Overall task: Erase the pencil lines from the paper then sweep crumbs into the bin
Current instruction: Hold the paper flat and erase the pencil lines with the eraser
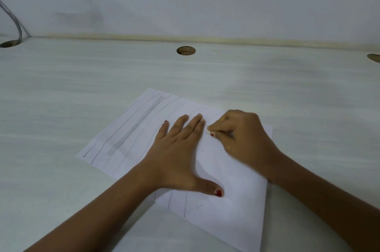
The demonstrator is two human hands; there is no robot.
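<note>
One sheet of paper (236, 196) lies on the table (82, 87), frame centre. Left hand (176, 155) presses it flat, fingers spread; right hand (242, 134) pinches a small white eraser (208, 130). Three round holes (185, 50) line the table's far edge.

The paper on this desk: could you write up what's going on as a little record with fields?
paper: white sheet lying flat on the desk
pencil lines: remain on its left part; right part looks mostly blank
left hand: flat, fingers spread, pressing the sheet
right hand: pinching a small pale eraser against the sheet
bin: not in view
crumbs: a few dark specks, too small to tell
</note>
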